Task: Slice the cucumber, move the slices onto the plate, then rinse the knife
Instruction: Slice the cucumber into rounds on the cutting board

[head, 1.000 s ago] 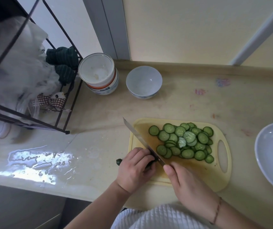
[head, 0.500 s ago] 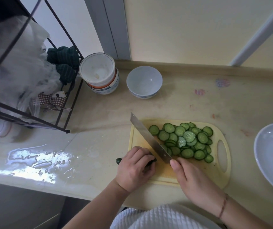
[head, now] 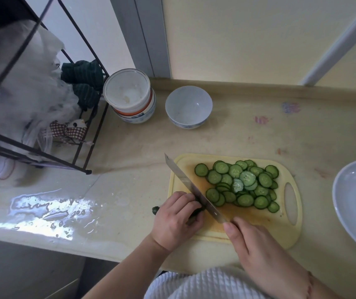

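Mostly hidden, the cucumber: only a dark green stub poking out left of the left hand, plus a sliver of green under the curled fingers, all at the left edge of the cutting board. Left hand curled over it, knuckles up, holding it down. Knife handle completely swallowed by the right hand, wrapped tight around it; only the long, flat steel blade of the knife showing, running diagonally up and left, its edge down against the cucumber right beside the left fingertips. Whether the blade is through to the board, hard to tell. Pile of slices heaped in the middle of the board, thin round discs, dark rims, pale wet centres, overlapping so the lower ones barely show. Board pale yellow plastic, rounded corners, an oval handle hole at its right end. Plate cut off by the right edge of the view, smooth white, shallow, well apart from the board. Farther back, a glossy white bowl and a stack of bowls side by side. Black wire rack at left, cropped, stuffed with crinkled plastic bags and a dark ribbed cloth. Counter beige, stone-like, a wet shiny patch at front left. White ribbed clothing at the bottom edge, cut off.
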### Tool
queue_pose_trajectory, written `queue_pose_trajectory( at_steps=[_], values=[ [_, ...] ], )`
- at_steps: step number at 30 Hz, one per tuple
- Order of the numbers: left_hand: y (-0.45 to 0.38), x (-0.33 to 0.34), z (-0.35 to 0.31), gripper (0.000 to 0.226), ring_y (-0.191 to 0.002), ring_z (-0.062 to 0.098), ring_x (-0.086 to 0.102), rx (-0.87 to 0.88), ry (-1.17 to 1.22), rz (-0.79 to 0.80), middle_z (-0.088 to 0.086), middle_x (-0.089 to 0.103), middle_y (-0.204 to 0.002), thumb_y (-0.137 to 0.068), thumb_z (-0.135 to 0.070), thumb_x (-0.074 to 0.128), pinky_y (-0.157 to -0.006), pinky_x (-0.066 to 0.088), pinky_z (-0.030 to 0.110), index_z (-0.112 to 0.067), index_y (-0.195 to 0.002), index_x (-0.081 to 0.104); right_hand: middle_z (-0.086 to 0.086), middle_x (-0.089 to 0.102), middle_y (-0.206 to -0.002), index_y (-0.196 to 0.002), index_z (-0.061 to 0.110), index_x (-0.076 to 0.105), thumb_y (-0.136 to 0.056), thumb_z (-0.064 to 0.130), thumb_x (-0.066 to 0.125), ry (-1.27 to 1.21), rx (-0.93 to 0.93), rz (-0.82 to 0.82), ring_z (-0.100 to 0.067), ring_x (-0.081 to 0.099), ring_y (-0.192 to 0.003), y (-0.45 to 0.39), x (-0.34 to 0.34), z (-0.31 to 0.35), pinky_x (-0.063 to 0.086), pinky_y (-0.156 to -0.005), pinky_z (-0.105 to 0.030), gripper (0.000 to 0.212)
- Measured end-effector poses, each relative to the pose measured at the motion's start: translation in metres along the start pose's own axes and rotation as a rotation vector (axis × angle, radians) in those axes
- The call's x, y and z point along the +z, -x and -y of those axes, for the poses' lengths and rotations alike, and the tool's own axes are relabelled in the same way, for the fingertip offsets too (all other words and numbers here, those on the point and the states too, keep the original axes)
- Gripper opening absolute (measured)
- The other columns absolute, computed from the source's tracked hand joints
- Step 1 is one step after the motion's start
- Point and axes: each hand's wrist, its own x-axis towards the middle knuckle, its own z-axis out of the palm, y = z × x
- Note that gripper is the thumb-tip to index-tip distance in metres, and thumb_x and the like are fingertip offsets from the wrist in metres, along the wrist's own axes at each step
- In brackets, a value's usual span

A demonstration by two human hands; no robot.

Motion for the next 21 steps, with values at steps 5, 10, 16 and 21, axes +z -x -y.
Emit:
queue_pose_trajectory(
  at_steps=[5,10,16,21],
  values=[
    [-0.001,0.000,0.000,0.007,-0.083,0.026,0.064,-0.003,0.007,0.000,0.007,0.069,-0.093,-0.082,-0.007,0.077,-0.079,0.055,0.029,-0.002,-0.086,0.073,-0.002,0.052,-0.060,-0.074,0.025,0.043,-0.090,0.063,0.017,0.006,0.040,0.021,-0.016,0.052,-0.062,-0.001,0.004,0.001,0.039,-0.059,-0.031,0.048],
    [0.002,0.002,0.001,0.008,-0.084,0.026,0.064,-0.006,0.004,0.015,0.005,0.069,-0.095,-0.082,-0.008,0.077,-0.078,0.055,0.030,-0.003,-0.087,0.073,0.002,0.053,-0.063,-0.078,0.025,0.047,-0.089,0.063,0.012,0.047,0.070,0.051,-0.010,0.051,-0.059,-0.021,0.019,-0.001,0.040,-0.057,-0.029,0.053],
    [0.000,-0.002,0.000,0.010,-0.081,0.027,0.062,0.000,-0.002,0.029,0.007,0.066,-0.093,-0.081,-0.010,0.076,-0.077,0.053,0.029,-0.002,-0.084,0.070,-0.001,0.058,-0.067,-0.081,0.020,0.053,-0.086,0.060,0.014,-0.007,0.127,0.043,-0.012,0.055,-0.062,-0.028,0.014,-0.010,0.043,-0.062,-0.032,0.056],
    [0.002,-0.002,0.001,0.009,-0.084,0.027,0.061,0.016,-0.013,0.048,0.007,0.064,-0.095,-0.082,-0.008,0.076,-0.078,0.052,0.028,-0.003,-0.085,0.069,-0.002,0.060,-0.069,-0.081,0.020,0.055,-0.087,0.057,0.016,-0.027,0.175,0.013,-0.014,0.058,-0.064,-0.031,-0.002,-0.013,0.047,-0.063,-0.031,0.054]
  ],
)
